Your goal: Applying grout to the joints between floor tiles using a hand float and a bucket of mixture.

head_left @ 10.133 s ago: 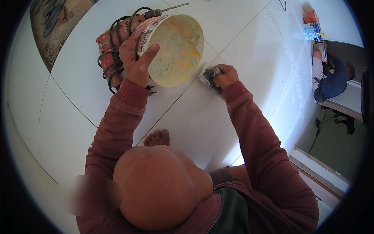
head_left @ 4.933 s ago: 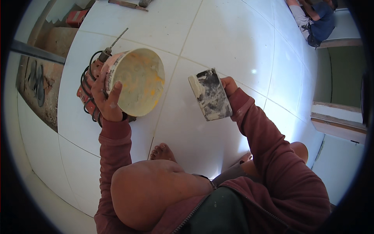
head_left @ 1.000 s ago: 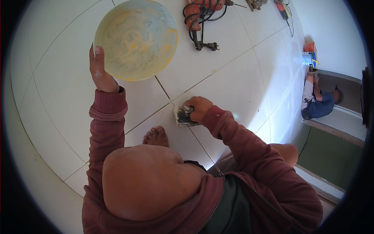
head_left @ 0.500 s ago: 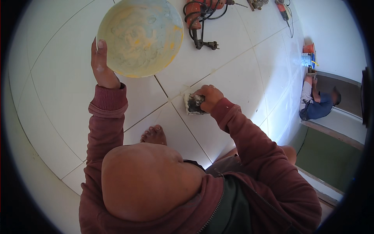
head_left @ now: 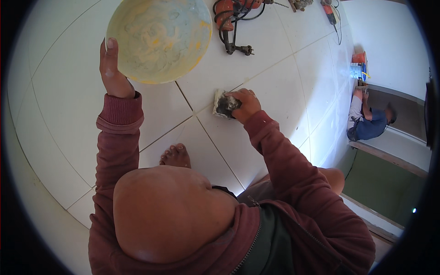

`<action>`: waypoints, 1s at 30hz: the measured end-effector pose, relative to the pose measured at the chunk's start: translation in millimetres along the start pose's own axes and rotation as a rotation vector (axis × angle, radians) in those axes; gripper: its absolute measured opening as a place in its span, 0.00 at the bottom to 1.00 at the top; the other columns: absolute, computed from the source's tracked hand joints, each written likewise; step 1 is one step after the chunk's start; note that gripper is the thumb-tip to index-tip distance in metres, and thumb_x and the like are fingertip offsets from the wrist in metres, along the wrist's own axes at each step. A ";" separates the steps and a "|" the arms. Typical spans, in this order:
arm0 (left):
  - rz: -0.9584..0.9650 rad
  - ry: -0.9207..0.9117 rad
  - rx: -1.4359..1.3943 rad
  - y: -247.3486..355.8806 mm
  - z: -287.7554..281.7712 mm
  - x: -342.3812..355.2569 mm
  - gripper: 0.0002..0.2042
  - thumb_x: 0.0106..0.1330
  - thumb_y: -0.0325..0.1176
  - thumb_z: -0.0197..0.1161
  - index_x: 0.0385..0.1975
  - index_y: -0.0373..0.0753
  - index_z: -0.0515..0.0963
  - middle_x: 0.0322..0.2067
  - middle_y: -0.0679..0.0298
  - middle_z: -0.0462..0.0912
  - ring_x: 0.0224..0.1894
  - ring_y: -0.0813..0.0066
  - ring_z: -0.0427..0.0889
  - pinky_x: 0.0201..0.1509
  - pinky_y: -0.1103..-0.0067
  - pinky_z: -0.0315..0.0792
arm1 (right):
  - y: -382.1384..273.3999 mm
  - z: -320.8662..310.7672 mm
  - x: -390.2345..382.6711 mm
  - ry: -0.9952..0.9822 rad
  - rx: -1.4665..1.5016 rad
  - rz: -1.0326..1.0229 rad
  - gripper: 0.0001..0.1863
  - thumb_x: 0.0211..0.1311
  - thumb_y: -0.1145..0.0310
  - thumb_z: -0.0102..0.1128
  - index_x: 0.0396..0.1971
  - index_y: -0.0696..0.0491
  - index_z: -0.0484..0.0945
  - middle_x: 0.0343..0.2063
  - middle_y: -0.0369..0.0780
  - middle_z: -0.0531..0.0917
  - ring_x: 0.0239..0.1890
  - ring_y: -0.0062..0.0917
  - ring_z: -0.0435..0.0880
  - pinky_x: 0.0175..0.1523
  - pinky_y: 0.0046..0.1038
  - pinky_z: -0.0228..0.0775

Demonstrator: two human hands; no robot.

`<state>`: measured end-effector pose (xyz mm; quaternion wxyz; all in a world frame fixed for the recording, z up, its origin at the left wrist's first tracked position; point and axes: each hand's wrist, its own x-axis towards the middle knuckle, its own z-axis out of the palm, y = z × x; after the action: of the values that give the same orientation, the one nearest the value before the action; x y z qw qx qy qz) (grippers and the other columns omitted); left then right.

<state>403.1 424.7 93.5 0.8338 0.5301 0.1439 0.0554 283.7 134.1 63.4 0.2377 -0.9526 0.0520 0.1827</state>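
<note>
My left hand [head_left: 113, 68] grips the left rim of a round tub [head_left: 159, 39] smeared inside with pale grey-cream paste and some yellow. My right hand [head_left: 243, 103] is closed on a dark, paste-crusted float [head_left: 222, 108], held against the white tiled floor [head_left: 213, 151] beside a crossing of grout lines. A red drill [head_left: 224, 16] with a coiled black cable and plug lies just right of the tub. My bare foot [head_left: 176, 157] and bent leg are below my hands.
A red angle grinder [head_left: 329, 13] and a metal tool [head_left: 302, 4] lie farther back. At the right, an orange bucket [head_left: 360, 58] and a blue-white can [head_left: 357, 71] stand by the wall, near a person [head_left: 371, 123] in a blue shirt beside a recessed opening [head_left: 376, 188].
My right hand has moved the float up along the floor over the last second. My left hand still holds the tub, which earlier sat over the drill and now is left of it.
</note>
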 end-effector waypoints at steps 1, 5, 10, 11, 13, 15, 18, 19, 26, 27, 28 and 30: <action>0.004 -0.004 -0.001 -1.3 -0.2 -0.8 0.31 0.60 0.53 0.51 0.53 0.31 0.63 0.46 0.55 0.72 0.48 0.67 0.71 0.51 0.76 0.65 | -2.3 3.0 3.4 -0.003 -0.128 -0.040 0.21 0.32 0.81 0.54 0.32 0.47 0.81 0.30 0.39 0.77 0.39 0.35 0.73 0.47 0.29 0.68; 0.049 -0.004 0.024 -3.5 0.0 -1.9 0.28 0.63 0.50 0.48 0.53 0.32 0.63 0.47 0.56 0.71 0.49 0.68 0.71 0.52 0.75 0.65 | 6.3 -5.7 10.9 -0.303 -0.206 -0.018 0.22 0.31 0.82 0.55 0.32 0.45 0.81 0.32 0.38 0.77 0.42 0.36 0.71 0.48 0.30 0.66; 0.070 0.022 0.036 -5.4 1.2 -1.1 0.30 0.61 0.52 0.50 0.52 0.31 0.63 0.45 0.55 0.72 0.48 0.67 0.72 0.51 0.76 0.66 | 12.1 -11.7 13.4 -0.187 -0.183 -0.036 0.22 0.33 0.81 0.53 0.32 0.43 0.81 0.33 0.38 0.77 0.42 0.35 0.72 0.49 0.30 0.66; 0.061 0.010 0.036 -7.2 -2.7 0.3 0.30 0.61 0.52 0.50 0.53 0.31 0.63 0.45 0.55 0.72 0.48 0.67 0.72 0.51 0.76 0.66 | 13.5 -15.6 13.5 -0.313 -0.224 0.015 0.22 0.33 0.82 0.53 0.32 0.43 0.82 0.33 0.38 0.77 0.43 0.35 0.72 0.49 0.30 0.66; 0.043 -0.008 0.030 -8.5 -0.6 -0.5 0.30 0.61 0.52 0.50 0.53 0.31 0.63 0.46 0.55 0.72 0.48 0.67 0.72 0.51 0.75 0.66 | 20.2 -17.3 15.8 -0.258 -0.177 0.011 0.22 0.33 0.81 0.54 0.32 0.43 0.82 0.33 0.38 0.77 0.43 0.36 0.72 0.49 0.31 0.66; 0.045 0.014 0.043 -5.3 1.7 -0.5 0.29 0.61 0.51 0.50 0.53 0.31 0.63 0.46 0.55 0.72 0.48 0.67 0.72 0.51 0.76 0.66 | 19.3 -12.6 17.0 -0.110 -0.122 0.041 0.20 0.36 0.77 0.55 0.32 0.40 0.82 0.35 0.37 0.77 0.46 0.34 0.71 0.51 0.31 0.67; 0.034 -0.001 0.014 -9.1 -2.6 -0.5 0.29 0.61 0.51 0.50 0.53 0.31 0.63 0.46 0.55 0.72 0.49 0.67 0.71 0.51 0.76 0.66 | 17.9 -23.0 12.9 -0.292 -0.276 0.056 0.20 0.35 0.79 0.55 0.33 0.43 0.82 0.34 0.38 0.79 0.43 0.35 0.74 0.49 0.31 0.68; 0.035 -0.002 0.013 -9.3 -1.5 1.0 0.29 0.61 0.51 0.50 0.53 0.31 0.63 0.46 0.55 0.72 0.49 0.67 0.71 0.51 0.76 0.66 | 21.6 -26.4 15.1 -0.289 -0.277 0.056 0.20 0.35 0.79 0.55 0.33 0.43 0.82 0.34 0.38 0.79 0.43 0.35 0.74 0.49 0.31 0.68; 0.024 -0.019 0.020 -9.3 3.6 -0.7 0.28 0.61 0.51 0.50 0.52 0.31 0.64 0.46 0.55 0.71 0.49 0.66 0.71 0.52 0.75 0.65 | -5.5 11.2 0.0 -0.100 0.079 0.170 0.21 0.35 0.78 0.50 0.35 0.51 0.80 0.28 0.47 0.80 0.30 0.33 0.79 0.39 0.27 0.71; 0.026 -0.022 0.033 -10.2 3.3 1.3 0.28 0.61 0.51 0.50 0.52 0.31 0.64 0.46 0.55 0.71 0.49 0.67 0.71 0.52 0.75 0.65 | -11.4 16.2 -5.1 -0.154 -0.046 0.057 0.20 0.36 0.77 0.50 0.35 0.51 0.80 0.29 0.47 0.80 0.33 0.35 0.79 0.42 0.29 0.71; 0.032 -0.024 0.031 -11.2 3.8 0.8 0.28 0.61 0.51 0.50 0.52 0.31 0.64 0.46 0.55 0.71 0.49 0.67 0.71 0.52 0.75 0.65 | -16.5 11.0 -6.2 -0.327 0.019 0.117 0.20 0.37 0.76 0.51 0.35 0.50 0.80 0.32 0.46 0.80 0.37 0.37 0.78 0.46 0.30 0.69; 0.097 -0.014 0.062 -12.0 3.7 0.0 0.28 0.62 0.51 0.50 0.52 0.31 0.64 0.46 0.55 0.71 0.49 0.67 0.71 0.52 0.75 0.65 | 2.9 1.4 -2.5 -0.363 0.069 0.119 0.19 0.36 0.77 0.51 0.34 0.50 0.81 0.32 0.46 0.80 0.37 0.36 0.79 0.46 0.30 0.69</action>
<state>403.5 416.3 84.1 0.8142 0.5625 0.1138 0.0877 280.3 132.3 61.9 0.2643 -0.8905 0.0708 0.3635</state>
